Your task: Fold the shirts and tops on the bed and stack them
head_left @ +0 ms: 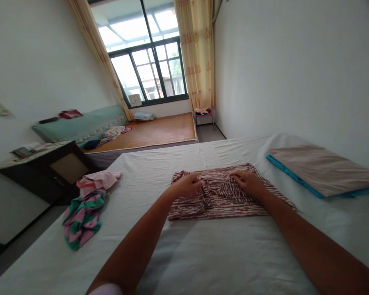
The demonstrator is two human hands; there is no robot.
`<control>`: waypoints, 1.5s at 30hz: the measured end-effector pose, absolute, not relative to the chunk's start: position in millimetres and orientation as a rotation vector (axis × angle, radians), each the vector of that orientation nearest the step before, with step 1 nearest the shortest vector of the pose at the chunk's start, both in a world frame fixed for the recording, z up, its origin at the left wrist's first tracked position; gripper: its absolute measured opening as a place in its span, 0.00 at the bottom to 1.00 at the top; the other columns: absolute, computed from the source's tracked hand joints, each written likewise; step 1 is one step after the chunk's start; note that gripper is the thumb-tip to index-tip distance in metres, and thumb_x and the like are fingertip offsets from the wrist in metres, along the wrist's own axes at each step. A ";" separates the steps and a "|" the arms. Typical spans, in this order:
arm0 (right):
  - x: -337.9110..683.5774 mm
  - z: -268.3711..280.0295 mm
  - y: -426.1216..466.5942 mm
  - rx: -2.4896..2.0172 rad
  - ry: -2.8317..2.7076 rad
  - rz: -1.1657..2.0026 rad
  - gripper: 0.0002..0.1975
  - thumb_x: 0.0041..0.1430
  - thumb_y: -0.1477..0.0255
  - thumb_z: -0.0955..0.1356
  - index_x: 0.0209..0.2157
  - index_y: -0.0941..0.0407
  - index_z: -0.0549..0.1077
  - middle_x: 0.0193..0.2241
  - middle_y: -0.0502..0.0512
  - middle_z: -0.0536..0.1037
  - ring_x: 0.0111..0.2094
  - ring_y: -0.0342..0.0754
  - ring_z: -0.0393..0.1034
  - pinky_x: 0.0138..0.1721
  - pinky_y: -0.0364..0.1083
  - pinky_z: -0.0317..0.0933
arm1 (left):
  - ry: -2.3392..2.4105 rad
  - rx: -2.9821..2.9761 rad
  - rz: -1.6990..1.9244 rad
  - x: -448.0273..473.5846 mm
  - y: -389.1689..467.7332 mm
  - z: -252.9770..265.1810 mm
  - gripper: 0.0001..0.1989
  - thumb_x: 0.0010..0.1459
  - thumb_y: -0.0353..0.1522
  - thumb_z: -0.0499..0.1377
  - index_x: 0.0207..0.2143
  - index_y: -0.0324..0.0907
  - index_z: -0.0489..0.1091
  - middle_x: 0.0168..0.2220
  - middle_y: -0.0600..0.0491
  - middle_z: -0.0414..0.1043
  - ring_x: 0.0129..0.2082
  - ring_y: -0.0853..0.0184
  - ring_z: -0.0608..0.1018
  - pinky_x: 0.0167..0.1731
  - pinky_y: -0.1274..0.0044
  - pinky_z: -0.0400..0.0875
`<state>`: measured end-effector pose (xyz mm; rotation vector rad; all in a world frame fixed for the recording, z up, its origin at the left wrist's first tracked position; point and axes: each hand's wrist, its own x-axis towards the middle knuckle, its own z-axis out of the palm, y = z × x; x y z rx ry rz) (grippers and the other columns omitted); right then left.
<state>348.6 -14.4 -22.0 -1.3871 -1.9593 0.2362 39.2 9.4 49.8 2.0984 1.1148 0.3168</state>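
A garment (221, 211) with a red-brown and white streaky pattern lies partly folded on the white-covered surface in front of me. My left hand (187, 185) is over its left part, fingers curled in a pinch at a gathered fold. On the right, my right hand (248, 182) has its fingers bent together on the cloth, close to the far edge. Bunched folds run between the two hands. My fingers partly hide the exact places of contact.
Pink cloth (95, 180) and a green-and-pink striped garment (84, 217) lie crumpled at the left edge of the white sheet (141, 196). Folded beige-and-blue cloth (322, 170) rests at the right. Beyond stand a dark cabinet (39, 170) and a brown-matted bed (162, 130).
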 end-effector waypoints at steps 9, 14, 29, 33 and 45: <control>299.3 -11.7 -23.5 -1.297 -1.973 0.240 0.14 0.62 0.70 0.62 0.45 0.53 0.76 0.42 0.55 0.80 0.44 0.50 0.74 0.48 0.51 0.66 | 0.935 2.524 0.576 4.5 -23.9 18.1 0.15 0.63 0.36 0.52 0.44 0.43 0.75 0.42 0.50 0.78 0.43 0.64 0.77 0.47 0.73 0.70; 229.5 2.8 -7.8 -1.068 -2.262 0.146 0.17 0.59 0.72 0.65 0.51 0.55 0.72 0.48 0.57 0.77 0.52 0.51 0.66 0.55 0.52 0.59 | 0.510 2.765 0.469 21.0 -58.9 -2.2 0.19 0.63 0.36 0.53 0.56 0.44 0.67 0.59 0.48 0.66 0.61 0.61 0.65 0.62 0.68 0.55; 205.3 11.6 74.9 -1.696 -2.063 0.167 0.15 0.61 0.74 0.62 0.49 0.57 0.71 0.42 0.59 0.79 0.42 0.48 0.72 0.42 0.44 0.61 | 0.610 2.663 0.533 2.2 -52.0 4.2 0.15 0.66 0.38 0.49 0.42 0.43 0.74 0.46 0.51 0.76 0.48 0.65 0.74 0.52 0.76 0.65; 202.4 4.2 50.3 -1.383 -2.312 0.168 0.13 0.63 0.71 0.62 0.46 0.54 0.74 0.43 0.55 0.78 0.45 0.47 0.70 0.48 0.44 0.59 | 1.274 2.508 0.716 -22.0 -34.0 12.8 0.19 0.67 0.40 0.46 0.33 0.43 0.73 0.35 0.51 0.76 0.39 0.65 0.76 0.45 0.74 0.69; 116.6 18.3 85.9 -1.452 -2.476 0.144 0.15 0.63 0.62 0.63 0.44 0.51 0.77 0.43 0.55 0.78 0.42 0.48 0.72 0.41 0.43 0.61 | 0.977 2.875 0.519 -10.8 -44.6 -16.7 0.25 0.64 0.43 0.50 0.61 0.44 0.61 0.63 0.48 0.59 0.64 0.56 0.58 0.62 0.63 0.52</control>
